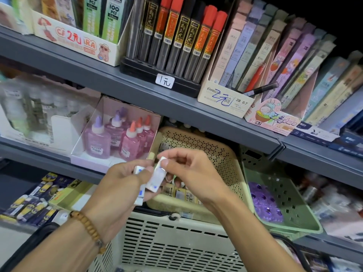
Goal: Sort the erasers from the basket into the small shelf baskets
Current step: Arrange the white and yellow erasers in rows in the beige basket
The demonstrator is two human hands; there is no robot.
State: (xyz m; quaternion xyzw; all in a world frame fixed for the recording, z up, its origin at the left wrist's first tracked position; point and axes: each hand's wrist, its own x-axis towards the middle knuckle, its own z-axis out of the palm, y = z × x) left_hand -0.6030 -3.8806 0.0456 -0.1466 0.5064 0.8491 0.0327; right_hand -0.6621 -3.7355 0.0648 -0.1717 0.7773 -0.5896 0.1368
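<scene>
While a small white eraser is pinched by the right hand, several more are gripped in the left hand, just beside it. Sorting is judged under way; a drop into the perforated beige shelf basket just beyond the hands is called for next. Blocks look smooth, rectangular, plastic-wrapped.

Glue bottles stand in a white box on the middle shelf, lead tubes fill a black rack above, and purple beads lie in a green basket.
</scene>
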